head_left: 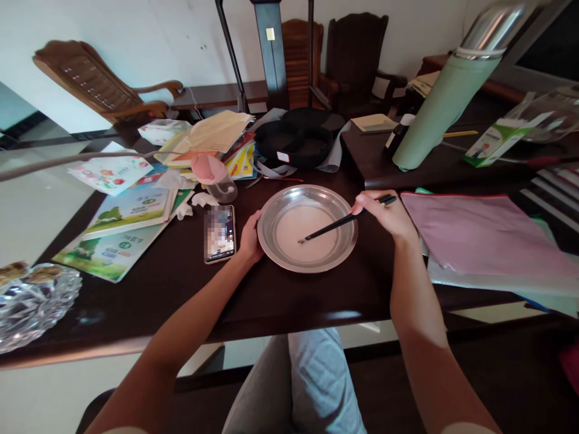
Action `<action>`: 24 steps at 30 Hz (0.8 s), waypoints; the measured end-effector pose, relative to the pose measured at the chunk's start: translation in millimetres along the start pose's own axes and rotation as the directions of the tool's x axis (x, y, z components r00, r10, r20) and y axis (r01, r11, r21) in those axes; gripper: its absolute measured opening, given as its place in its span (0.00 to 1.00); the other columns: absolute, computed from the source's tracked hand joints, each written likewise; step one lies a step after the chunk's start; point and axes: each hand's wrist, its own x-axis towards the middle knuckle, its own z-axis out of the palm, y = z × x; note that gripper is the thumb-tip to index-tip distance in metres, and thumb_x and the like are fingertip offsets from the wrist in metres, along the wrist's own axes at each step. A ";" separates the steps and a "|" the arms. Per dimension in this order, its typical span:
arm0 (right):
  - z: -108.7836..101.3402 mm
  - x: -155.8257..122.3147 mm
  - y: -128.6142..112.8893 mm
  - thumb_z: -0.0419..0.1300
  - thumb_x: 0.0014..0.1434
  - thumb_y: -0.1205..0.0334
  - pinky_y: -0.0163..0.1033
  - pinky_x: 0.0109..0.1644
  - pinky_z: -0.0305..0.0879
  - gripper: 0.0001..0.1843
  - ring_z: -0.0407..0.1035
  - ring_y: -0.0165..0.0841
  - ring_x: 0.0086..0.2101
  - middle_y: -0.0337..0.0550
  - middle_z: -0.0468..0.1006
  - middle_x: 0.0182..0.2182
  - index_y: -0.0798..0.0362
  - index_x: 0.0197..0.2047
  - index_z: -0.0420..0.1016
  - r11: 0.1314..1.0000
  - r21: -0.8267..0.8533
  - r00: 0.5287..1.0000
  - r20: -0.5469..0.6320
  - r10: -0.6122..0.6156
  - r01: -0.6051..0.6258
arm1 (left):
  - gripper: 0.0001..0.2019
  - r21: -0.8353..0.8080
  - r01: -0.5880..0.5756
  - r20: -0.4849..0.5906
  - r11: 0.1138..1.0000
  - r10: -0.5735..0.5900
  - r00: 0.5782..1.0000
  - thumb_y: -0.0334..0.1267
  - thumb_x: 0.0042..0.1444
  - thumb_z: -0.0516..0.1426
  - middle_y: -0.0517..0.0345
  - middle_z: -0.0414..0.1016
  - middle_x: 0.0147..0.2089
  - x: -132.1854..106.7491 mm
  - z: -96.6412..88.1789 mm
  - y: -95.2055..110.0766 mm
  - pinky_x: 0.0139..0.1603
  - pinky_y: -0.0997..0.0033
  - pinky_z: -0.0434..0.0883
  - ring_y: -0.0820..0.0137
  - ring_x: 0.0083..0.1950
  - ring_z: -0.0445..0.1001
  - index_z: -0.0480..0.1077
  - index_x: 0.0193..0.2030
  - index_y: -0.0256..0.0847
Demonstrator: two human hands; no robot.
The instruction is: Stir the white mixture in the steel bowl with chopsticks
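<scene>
A round, shallow metal bowl (307,265) stands on the dark wooden table in front of me. Pale, milky liquid (298,226) covers its bottom. My left hand (251,238) grips the bowl's left rim, the thumb along the edge and the other fingers hidden beside the wall. Black chopsticks (332,225) are pinched in my right hand (380,212), above the bowl's right rim. They slant down to the left, and their tips touch the liquid near the middle of the bowl.
Left of the bowl lie a phone (220,234), a pink-lidded cup (215,178) and booklets (131,211). A glass dish (40,307) sits at far left. Behind is a black divided tray (296,141). To the right are a green thermos (452,99) and a pink folder (488,232).
</scene>
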 end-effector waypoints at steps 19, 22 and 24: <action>5.8 2.6 0.5 0.66 0.55 0.31 0.46 0.48 0.73 0.26 0.80 0.40 0.37 0.41 0.86 0.30 0.45 0.26 0.84 0.998 -0.035 0.999 -0.004 -0.045 0.044 | 0.12 -0.019 -0.003 0.015 1.000 0.003 1.000 0.49 0.50 0.66 0.54 0.83 0.34 -1.8 1.6 1.3 0.53 0.56 0.78 0.53 0.49 0.83 0.75 0.32 0.43; -6.5 0.8 6.2 0.66 0.58 0.33 0.46 0.49 0.72 0.25 0.79 0.39 0.34 0.40 0.85 0.27 0.45 0.24 0.83 0.999 -0.050 0.989 -0.148 -0.025 0.018 | 0.12 -0.019 0.025 0.002 0.999 -0.025 1.000 0.49 0.51 0.65 0.54 0.83 0.34 -2.2 1.6 1.7 0.52 0.55 0.79 0.52 0.48 0.83 0.76 0.33 0.42; -11.4 -0.6 7.7 0.66 0.59 0.35 0.46 0.48 0.72 0.25 0.79 0.39 0.32 0.40 0.83 0.24 0.45 0.22 0.82 1.000 -0.020 0.989 -0.150 -0.008 0.005 | 0.12 -0.020 0.022 -0.007 1.000 -0.022 1.000 0.48 0.51 0.64 0.54 0.84 0.34 -2.4 1.6 1.6 0.52 0.54 0.79 0.52 0.48 0.83 0.76 0.34 0.42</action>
